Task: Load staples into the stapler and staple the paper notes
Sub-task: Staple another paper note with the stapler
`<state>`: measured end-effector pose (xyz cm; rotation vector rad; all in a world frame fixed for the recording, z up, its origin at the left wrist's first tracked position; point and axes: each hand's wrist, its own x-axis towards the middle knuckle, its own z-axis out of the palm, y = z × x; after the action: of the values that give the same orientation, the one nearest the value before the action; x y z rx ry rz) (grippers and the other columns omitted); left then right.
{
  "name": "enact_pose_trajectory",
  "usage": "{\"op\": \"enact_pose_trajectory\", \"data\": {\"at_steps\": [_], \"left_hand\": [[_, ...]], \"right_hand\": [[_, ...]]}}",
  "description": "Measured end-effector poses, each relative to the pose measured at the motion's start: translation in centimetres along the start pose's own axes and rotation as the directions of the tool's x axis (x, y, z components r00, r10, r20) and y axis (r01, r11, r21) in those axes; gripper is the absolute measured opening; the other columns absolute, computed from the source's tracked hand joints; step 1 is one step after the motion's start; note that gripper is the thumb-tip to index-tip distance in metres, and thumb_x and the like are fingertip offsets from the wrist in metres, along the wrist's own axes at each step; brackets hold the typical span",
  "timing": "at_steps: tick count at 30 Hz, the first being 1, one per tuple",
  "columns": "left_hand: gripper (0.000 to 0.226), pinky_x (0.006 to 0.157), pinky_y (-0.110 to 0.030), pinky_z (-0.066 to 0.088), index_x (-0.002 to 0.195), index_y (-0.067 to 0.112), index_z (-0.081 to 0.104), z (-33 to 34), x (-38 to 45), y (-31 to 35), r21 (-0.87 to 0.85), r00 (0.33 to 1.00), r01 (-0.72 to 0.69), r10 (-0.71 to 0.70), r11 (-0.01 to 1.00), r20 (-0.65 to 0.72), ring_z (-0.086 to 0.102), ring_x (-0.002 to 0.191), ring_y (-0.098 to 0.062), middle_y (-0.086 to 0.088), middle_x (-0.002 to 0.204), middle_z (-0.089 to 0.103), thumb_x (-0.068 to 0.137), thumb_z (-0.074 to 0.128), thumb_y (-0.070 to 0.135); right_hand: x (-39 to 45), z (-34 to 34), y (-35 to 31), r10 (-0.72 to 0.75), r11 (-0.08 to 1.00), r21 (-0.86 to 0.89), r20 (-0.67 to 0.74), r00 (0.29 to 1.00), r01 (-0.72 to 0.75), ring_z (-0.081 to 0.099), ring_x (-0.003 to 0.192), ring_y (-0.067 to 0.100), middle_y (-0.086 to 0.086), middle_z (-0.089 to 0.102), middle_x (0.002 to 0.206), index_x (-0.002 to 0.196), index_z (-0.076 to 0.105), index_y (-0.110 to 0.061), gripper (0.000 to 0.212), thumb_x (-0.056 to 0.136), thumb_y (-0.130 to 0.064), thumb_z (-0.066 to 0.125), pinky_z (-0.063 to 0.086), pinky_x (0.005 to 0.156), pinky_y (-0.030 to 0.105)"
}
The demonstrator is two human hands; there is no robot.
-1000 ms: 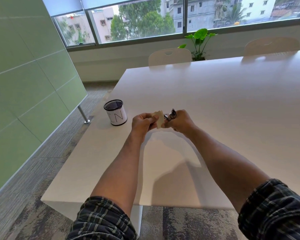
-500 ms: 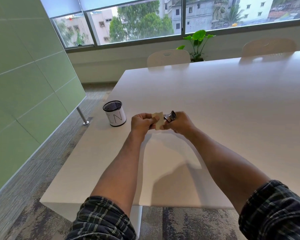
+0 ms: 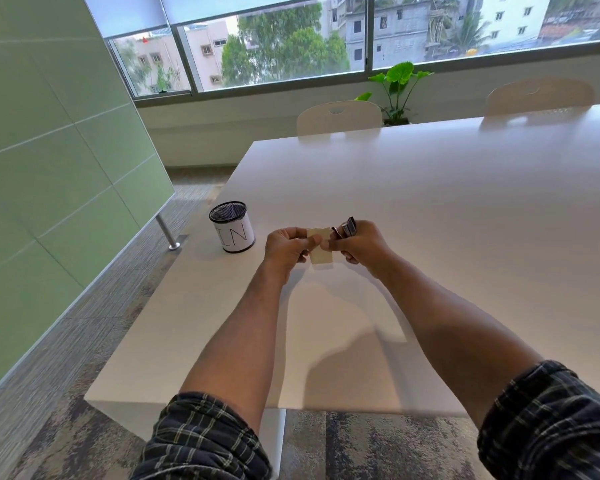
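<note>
Head view: notes (image 3: 321,247) between hands (image 3: 326,245).

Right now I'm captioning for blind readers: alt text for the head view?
A person's left hand holds small paper notes against a stapler gripped in the right hand, above a white table. A mesh cup stands to the left.

Daylight from the windows (image 3: 291,46) ahead falls bright and soft on the white table (image 3: 430,209), my forearms throw dim shadows toward me, and the wide lens bends the edges and smears the carpet (image 3: 84,341)
</note>
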<state>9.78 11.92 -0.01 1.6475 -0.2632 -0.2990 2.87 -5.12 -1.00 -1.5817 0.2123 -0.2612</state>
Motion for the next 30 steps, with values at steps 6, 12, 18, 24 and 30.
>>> {"op": "enact_pose_trajectory", "data": {"at_steps": [6, 12, 18, 24, 30], "left_hand": [[0.034, 0.066, -0.028, 0.05, 0.102, 0.015, 0.073, 0.2, -0.6, -0.5, -0.067, 0.987, 0.114, -0.106, 0.991, 0.123, 0.065, 0.073, -0.015, -0.001, 0.09, 0.077, 0.074, 0.09, 0.023], [0.022, 0.069, -0.027, 0.06, 0.104, 0.006, 0.071, 1.0, -0.7, -1.1, -0.272, 0.995, 0.101, -0.09, 0.957, 0.052, 0.072, 0.075, -0.022, -0.014, 0.091, 0.076, 0.084, 0.08, 0.004], [0.021, 0.069, -0.029, 0.063, 0.107, 0.007, 0.067, 1.5, -0.2, -0.4, -0.372, 0.998, 0.063, -0.063, 0.926, 0.012, 0.075, 0.076, -0.024, -0.016, 0.099, 0.076, 0.089, 0.074, -0.001], [0.025, 0.059, -0.023, 0.059, 0.111, 0.006, 0.068, 1.8, 0.4, 0.1, -0.277, 0.994, -0.011, -0.019, 0.961, -0.106, 0.072, 0.064, -0.018, -0.019, 0.1, 0.074, 0.088, 0.076, -0.001], [0.026, 0.06, -0.022, 0.058, 0.111, 0.009, 0.068, 1.8, 0.7, 0.4, -0.263, 0.993, -0.033, 0.002, 0.964, -0.119, 0.073, 0.063, -0.016, -0.016, 0.1, 0.076, 0.088, 0.076, 0.001]], "right_hand": [[-0.1, 0.5, 0.4, 0.007, 0.984, 0.178, -0.132, 0.991, 0.017, 0.035, 0.046, 0.014, 0.005, 0.043, 0.057, 0.074, 0.061, -0.005, 0.026, 0.076, 0.001, 0.086, 0.025, 0.046, 0.026], [-0.6, 0.3, 1.0, -0.006, 0.986, 0.164, -0.138, 0.99, 0.029, 0.037, 0.047, 0.016, 0.011, 0.05, 0.06, 0.067, 0.066, -0.004, 0.028, 0.078, -0.012, 0.09, 0.027, 0.046, 0.027], [-1.0, 0.3, 1.2, -0.043, 0.999, 0.014, -0.092, 0.995, 0.045, 0.052, 0.045, 0.016, 0.015, 0.073, 0.069, 0.091, 0.07, 0.0, 0.041, 0.083, -0.036, 0.088, 0.041, 0.041, 0.026], [-1.1, -0.1, 1.0, 0.117, 0.993, 0.026, 0.018, 0.993, -0.118, 0.035, 0.045, 0.012, 0.0, 0.045, 0.06, 0.093, 0.068, -0.009, 0.061, 0.082, -0.069, 0.075, 0.027, 0.043, 0.023], [-0.7, 0.0, 1.2, 0.139, 0.972, 0.169, 0.143, 0.98, -0.162, 0.043, 0.056, 0.015, 0.002, 0.051, 0.072, 0.121, 0.062, -0.004, 0.059, 0.109, -0.056, 0.038, 0.028, 0.053, 0.03]]}}
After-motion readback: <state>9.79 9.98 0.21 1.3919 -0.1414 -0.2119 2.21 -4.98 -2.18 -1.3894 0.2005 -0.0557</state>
